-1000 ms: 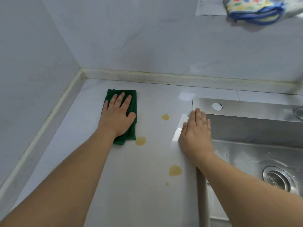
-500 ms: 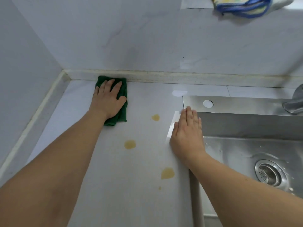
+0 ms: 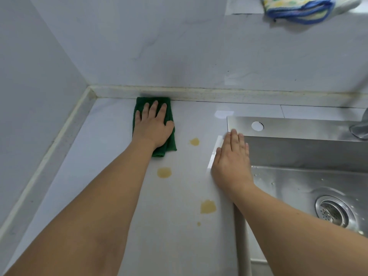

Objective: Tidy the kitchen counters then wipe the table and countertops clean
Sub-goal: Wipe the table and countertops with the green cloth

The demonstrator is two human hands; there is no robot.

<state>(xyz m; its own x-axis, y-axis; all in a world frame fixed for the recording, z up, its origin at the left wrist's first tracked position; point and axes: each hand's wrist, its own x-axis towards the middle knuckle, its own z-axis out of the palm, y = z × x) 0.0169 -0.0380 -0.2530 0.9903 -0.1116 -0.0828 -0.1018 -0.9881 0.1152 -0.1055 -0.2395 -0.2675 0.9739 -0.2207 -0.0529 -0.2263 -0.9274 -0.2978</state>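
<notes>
Soft, even, fairly bright light fills a sharp wide-angle frame whose straight edges bow outward, with pale glare on the countertop (image 3: pixel 224 114) just beyond the right hand (image 3: pixel 232 162) and only faint shadows.

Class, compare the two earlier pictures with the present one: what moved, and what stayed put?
The left hand pushed the green cloth away across the countertop until it reached the back wall's edge strip. The right hand stayed flat on the sink rim, and the yellowish spills remain unwiped.
</notes>
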